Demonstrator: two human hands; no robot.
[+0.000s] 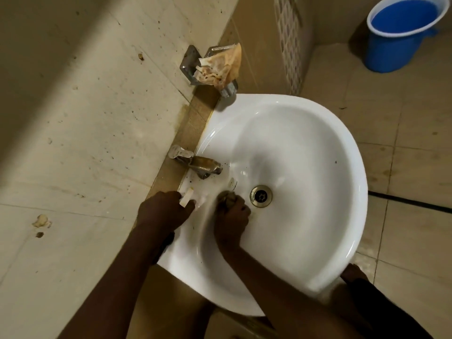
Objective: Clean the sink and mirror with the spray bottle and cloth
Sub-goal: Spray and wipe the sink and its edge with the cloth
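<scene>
Here the white sink (305, 148) juts from the stained wall, a blue bucket (398, 37) on the floor beyond its far rim. A soap holder (210, 67) with a crumpled wrapper hangs above the tap (203, 166). The right hand (231, 220) has its fingers clamped on a small brownish cloth (226, 198), pressed into the basin just beside the drain (261, 195). The left hand (166, 211) rests on the sink's back edge, fingers curled around a small white object (186, 196).
</scene>
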